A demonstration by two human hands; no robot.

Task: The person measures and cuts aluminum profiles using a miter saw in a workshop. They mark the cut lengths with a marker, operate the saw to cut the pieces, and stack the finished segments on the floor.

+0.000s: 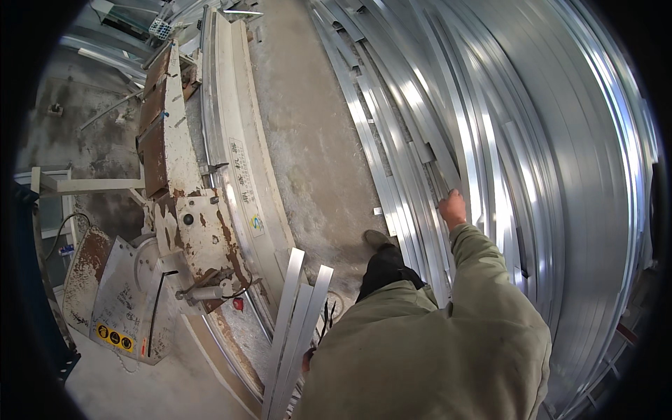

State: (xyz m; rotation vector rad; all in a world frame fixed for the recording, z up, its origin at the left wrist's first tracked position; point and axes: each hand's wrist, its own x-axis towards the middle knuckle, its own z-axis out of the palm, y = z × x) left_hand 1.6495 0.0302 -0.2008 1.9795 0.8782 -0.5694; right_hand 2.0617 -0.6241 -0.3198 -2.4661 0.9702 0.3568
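My right hand (453, 208) reaches forward with its fingers curled on the edge of a long aluminium profile (442, 178) in the stack on the right. Only a sliver of my left hand (306, 360) shows beside my jacket, at the edge of several short aluminium lengths (297, 315) that slant upward at my left side. Its fingers are hidden, so I cannot see how it meets them. Both the long and the short pieces are bright, silvery and straight-edged. The sleeve of my olive jacket (479, 252) covers my right arm.
A worn cream-coloured machine (203, 227) with rusty patches and a long beam (241, 133) stands on the left. Wide stacked aluminium profiles (588, 140) fill the right side. Between them runs a dusty concrete floor (308, 140); my shoe (378, 239) is beside the stack.
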